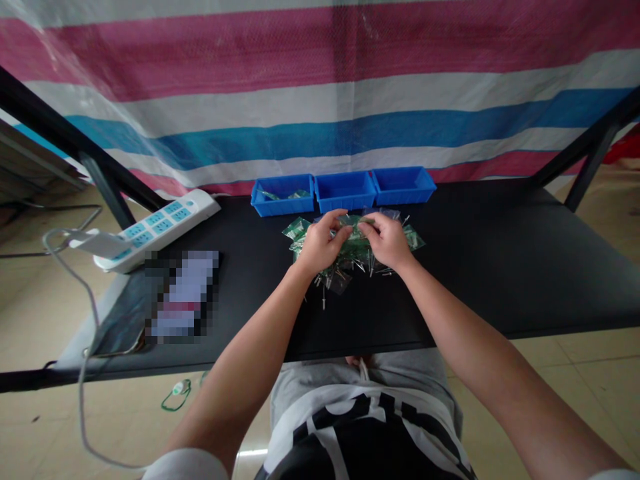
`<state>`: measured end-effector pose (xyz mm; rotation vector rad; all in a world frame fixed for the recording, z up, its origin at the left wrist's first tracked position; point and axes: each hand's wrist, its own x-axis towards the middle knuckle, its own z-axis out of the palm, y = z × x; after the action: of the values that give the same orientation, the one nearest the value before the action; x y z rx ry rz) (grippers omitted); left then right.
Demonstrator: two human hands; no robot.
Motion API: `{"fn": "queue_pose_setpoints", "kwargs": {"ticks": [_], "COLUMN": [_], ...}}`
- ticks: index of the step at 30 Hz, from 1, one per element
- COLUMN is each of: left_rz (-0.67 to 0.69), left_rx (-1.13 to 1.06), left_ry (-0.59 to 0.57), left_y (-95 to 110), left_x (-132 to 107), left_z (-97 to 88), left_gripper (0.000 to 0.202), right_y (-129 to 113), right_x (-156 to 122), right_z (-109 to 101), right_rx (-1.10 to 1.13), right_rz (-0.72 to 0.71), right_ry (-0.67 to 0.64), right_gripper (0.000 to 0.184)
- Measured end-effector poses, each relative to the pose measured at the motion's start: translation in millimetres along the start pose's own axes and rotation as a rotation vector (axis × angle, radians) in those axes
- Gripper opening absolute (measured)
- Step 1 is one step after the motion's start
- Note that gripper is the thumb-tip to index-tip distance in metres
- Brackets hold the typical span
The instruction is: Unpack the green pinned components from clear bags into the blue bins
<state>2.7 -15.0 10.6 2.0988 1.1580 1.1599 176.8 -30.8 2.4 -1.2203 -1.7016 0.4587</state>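
Observation:
A heap of small green packets (356,252) lies on the black tabletop (480,267), made of clear plastic sleeves with green boards inside and thin metal pins sticking out along the near side. My left hand (323,243) and my right hand (383,240) meet over the middle of the heap. Their fingertips curl inward and pinch at a green packet between them. The fingers hide part of what they hold, so its exact shape cannot be seen.
Several joined blue plastic bins (345,193) stand at the table's far edge, and the left one (283,198) holds some green pieces. A white power strip (155,227) with a grey cable lies at the left, beside a pixelated object (183,297). A striped tarpaulin (320,113) hangs behind.

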Motion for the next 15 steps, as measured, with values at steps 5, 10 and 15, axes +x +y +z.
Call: {"fn": "queue_pose_setpoints", "kwargs": {"ticks": [5,10,15], "left_rz": [-0.028,0.04,0.217], "left_rx": [-0.012,-0.031,0.036], "left_ry": [-0.004,-0.016,0.071], "left_y": [-0.5,-2.5,-4.6], "left_x": [0.8,-1.2,-1.8], "left_z": [-1.1,-1.6,0.4], "left_gripper": [0.038,0.046,0.019], "right_y": [0.1,3.7,3.6], "right_x": [0.3,0.5,-0.3], "right_z": [1.4,2.1,2.1], "right_rx": [0.049,0.119,0.149], "right_rz": [-0.013,0.006,-0.028], "right_ry": [0.011,0.056,0.089], "right_gripper": [0.017,0.016,0.008]}}
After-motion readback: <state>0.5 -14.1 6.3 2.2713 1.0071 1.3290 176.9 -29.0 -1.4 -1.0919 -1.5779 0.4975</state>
